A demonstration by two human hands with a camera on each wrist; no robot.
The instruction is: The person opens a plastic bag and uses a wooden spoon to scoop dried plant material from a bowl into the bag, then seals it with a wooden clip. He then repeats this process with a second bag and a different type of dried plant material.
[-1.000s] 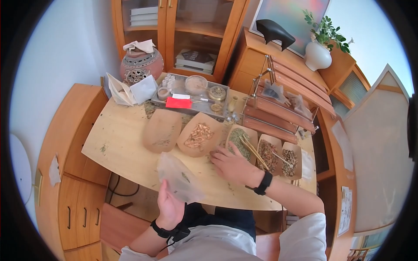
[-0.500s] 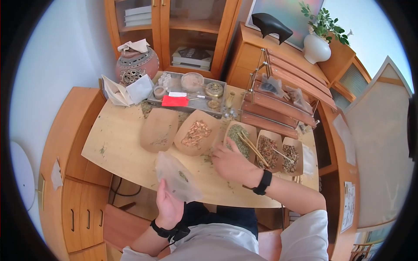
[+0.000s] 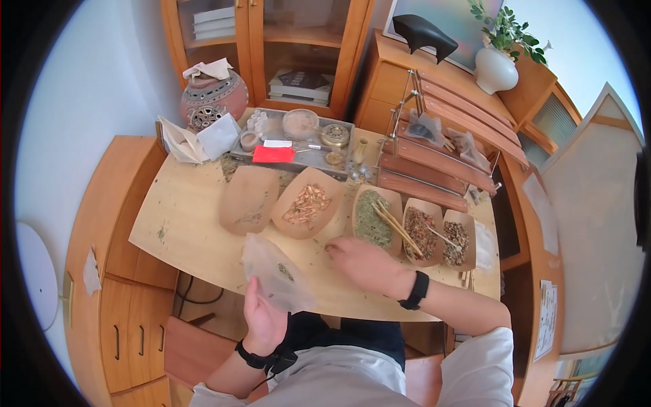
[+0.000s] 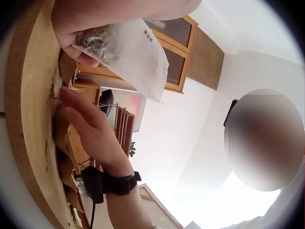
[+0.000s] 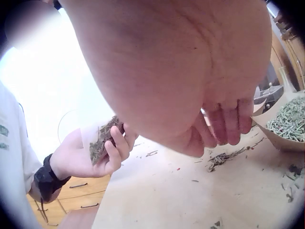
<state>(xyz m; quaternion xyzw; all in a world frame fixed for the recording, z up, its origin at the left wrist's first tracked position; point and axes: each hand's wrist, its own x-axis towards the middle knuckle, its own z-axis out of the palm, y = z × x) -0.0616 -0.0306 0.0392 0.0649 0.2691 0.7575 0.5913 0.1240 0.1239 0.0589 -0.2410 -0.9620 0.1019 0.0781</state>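
Note:
In the head view my left hand (image 3: 264, 317) holds up a translucent bag (image 3: 272, 263) by its lower side. Dried green herb bits (image 4: 101, 45) have collected in one corner of it, as the left wrist view shows. My right hand (image 3: 369, 266) is low over the table, fingertips angled down beside loose herb scraps (image 5: 223, 160). Seen from the right wrist, its fingers lie side by side, with the thumb a little apart. Just beyond this hand stands a paper tray of green herbs (image 3: 371, 220), with wooden tongs (image 3: 397, 227) lying across it.
Left of that tray are one with orange-brown pieces (image 3: 308, 203) and one with a few scraps (image 3: 249, 200). Two mixed-herb trays (image 3: 420, 234) stand to the right. Behind sit a grey tray (image 3: 315, 157) of small vessels and a wooden rack (image 3: 434, 163). Crumbs dot the table (image 3: 183, 224).
My right hand has drawn back from the green herb tray toward the table's front, its fingers now bunched closer together. The left hand keeps holding the bag in about the same place.

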